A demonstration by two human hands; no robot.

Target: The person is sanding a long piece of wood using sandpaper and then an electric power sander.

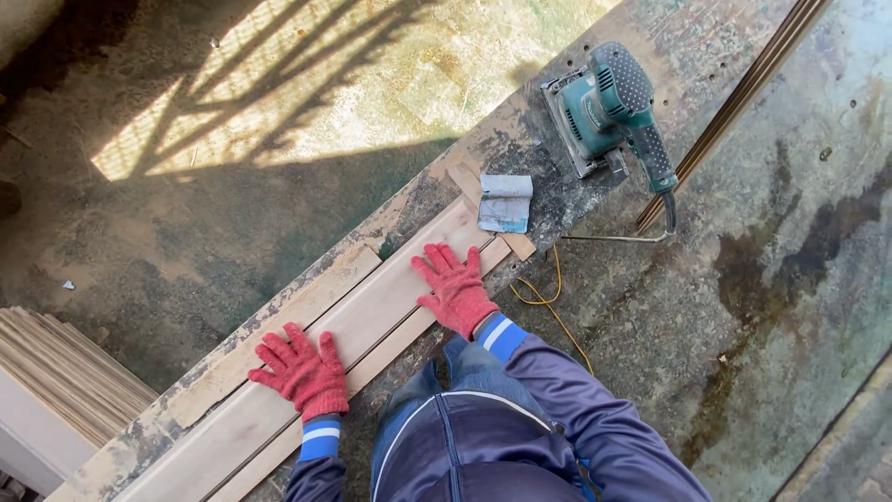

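Note:
Both my hands wear red knit gloves and rest flat on a long pale wooden plank (pixel 372 316) that lies along a worn workbench (pixel 465 149). My left hand (pixel 299 369) presses the plank near its lower end, fingers spread. My right hand (pixel 453 286) lies flat farther up the plank, near its upper end. Neither hand holds anything. A folded piece of sandpaper (pixel 505 202) lies just past the plank's end. A green electric sander (pixel 609 107) stands on the bench beyond it.
A yellow cord (pixel 550 297) hangs off the bench beside my right arm. Thin long strips (pixel 734 102) lean across the upper right. A stack of thin boards (pixel 56 372) sits at the lower left. Stained concrete floor surrounds the bench.

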